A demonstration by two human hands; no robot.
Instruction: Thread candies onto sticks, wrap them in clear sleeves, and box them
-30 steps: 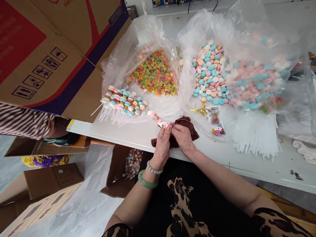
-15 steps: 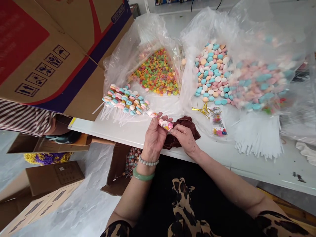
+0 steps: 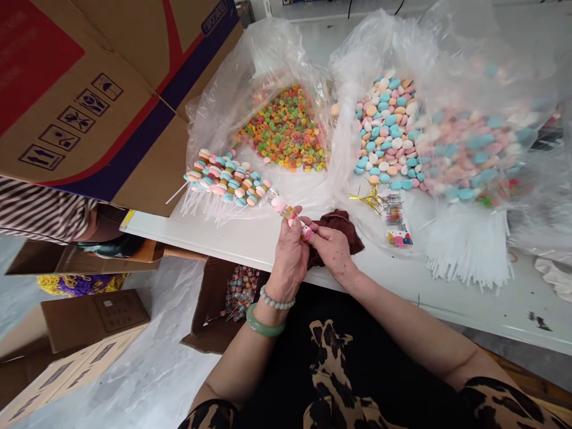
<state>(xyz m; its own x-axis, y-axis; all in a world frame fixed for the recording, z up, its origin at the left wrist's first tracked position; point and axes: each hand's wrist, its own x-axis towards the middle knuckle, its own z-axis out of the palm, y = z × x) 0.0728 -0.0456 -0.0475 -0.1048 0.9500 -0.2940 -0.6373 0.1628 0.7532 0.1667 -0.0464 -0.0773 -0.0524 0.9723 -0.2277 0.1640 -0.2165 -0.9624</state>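
Between my two hands is a wrapped candy skewer [image 3: 279, 204], pink, white and yellow-green in a clear printed wrapper. My left hand [image 3: 289, 259] is closed around its middle, thumb on top. At the near end, the fingers of my right hand [image 3: 333, 250] pinch the wrapper. My fingers cover much of that end. A brown cloth [image 3: 344, 229] lies on the table just behind my right hand. Left of the hands is a pile of unwrapped candy skewers [image 3: 227, 179] on white sticks. Gold twist ties [image 3: 370, 198] and printed wrappers [image 3: 397, 220] lie to the right.
Plastic bags hold colourful ring candies [image 3: 286, 131] and pastel round candies [image 3: 388, 131]. A bundle of white sticks [image 3: 469, 250] lies on the table [image 3: 482, 307] at right. A large carton [image 3: 147, 137] stands at left. Below the edge, an open box [image 3: 210, 310] contains wrapped candies.
My left hand has moved slightly right and its fingers have closed around the wrapped candy skewer. More of the skewer's far end now shows. My right hand stays pinching the near end.
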